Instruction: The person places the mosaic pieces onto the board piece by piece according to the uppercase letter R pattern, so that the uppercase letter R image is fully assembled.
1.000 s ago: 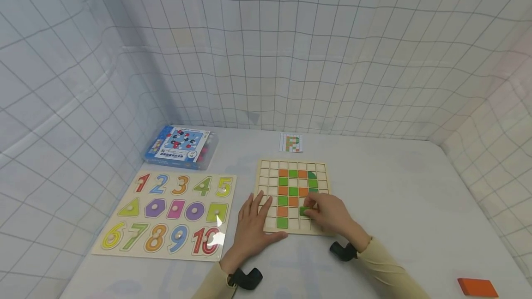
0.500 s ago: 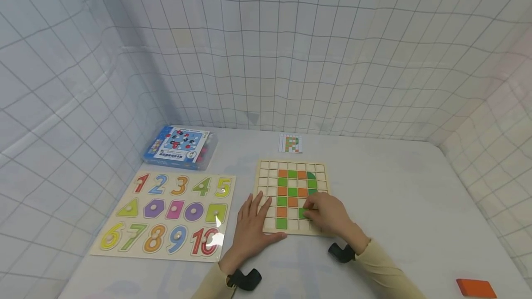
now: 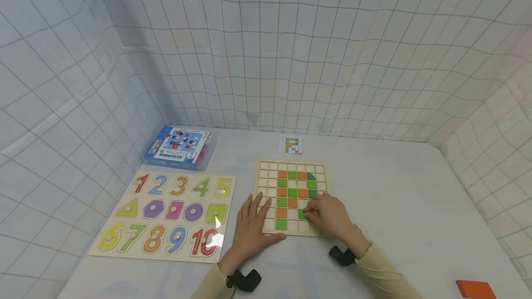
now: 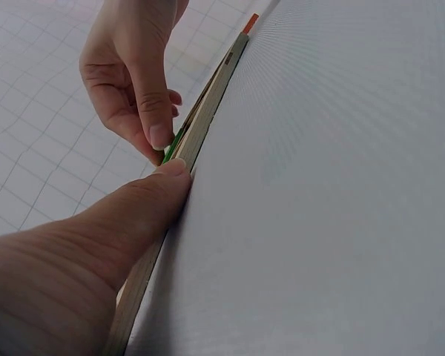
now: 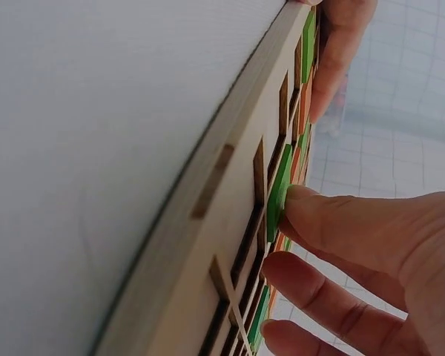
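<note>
A wooden grid board (image 3: 266,168) lies on the table with orange and green tiles in its middle columns. Spread fingers of my left hand (image 3: 251,230) rest over its left side, the thumb along the near edge; the left wrist view shows that thumb (image 4: 144,204) on the rim. My right hand (image 3: 330,216) pinches a green square tile (image 3: 301,214) between thumb and index finger, low in the lower right part of the grid. In the right wrist view the thumb tip meets the edge of this tile (image 5: 279,194), other fingers bent close over the cells.
To the left lies a number-and-shape peg puzzle (image 3: 162,218), with a blue boxed kit (image 3: 180,147) behind it. A small pattern card (image 3: 290,144) lies beyond the board. An orange block (image 3: 475,289) sits at the near right. Checked cloth walls surround the table.
The green tile and the right fingertips have shifted slightly toward the near edge, the tile now more squarely over its cell. My left hand has stayed in place.
</note>
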A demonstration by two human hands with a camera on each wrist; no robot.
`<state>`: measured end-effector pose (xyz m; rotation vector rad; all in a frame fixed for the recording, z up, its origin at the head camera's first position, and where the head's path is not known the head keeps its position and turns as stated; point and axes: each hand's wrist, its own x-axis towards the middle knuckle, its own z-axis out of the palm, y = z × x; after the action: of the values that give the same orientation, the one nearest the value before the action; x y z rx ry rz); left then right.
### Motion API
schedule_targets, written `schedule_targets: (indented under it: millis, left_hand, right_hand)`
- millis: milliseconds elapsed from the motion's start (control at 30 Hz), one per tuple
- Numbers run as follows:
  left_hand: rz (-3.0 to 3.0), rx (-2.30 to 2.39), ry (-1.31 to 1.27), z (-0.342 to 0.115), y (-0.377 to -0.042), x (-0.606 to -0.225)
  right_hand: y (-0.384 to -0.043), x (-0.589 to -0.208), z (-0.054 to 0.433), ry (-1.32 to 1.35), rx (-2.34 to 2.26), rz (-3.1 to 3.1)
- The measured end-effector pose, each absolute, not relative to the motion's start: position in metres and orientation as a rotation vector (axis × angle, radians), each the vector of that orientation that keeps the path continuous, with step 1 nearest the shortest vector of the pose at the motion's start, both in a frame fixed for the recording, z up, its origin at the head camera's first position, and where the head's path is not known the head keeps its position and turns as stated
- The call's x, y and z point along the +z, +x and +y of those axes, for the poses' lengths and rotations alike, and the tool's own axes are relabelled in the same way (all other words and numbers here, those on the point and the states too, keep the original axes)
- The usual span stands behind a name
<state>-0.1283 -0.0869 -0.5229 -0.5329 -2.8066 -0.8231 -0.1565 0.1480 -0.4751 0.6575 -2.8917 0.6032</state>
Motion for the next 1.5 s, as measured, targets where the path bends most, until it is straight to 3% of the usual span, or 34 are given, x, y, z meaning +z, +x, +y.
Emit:
schedule_targets:
  millis: [667, 1500]
  left_hand:
    - [-2.788, -0.811, -0.536, -0.087, -0.127, -0.525]
    - [-2.818, -0.838, -0.524, -0.086, -0.128, -0.522]
  right_hand:
    - [-0.148, -0.481, 0.157, 0.709, 0.614, -2.844]
    - [-0.132, -0.489, 0.222, 0.387, 0.734, -2.690]
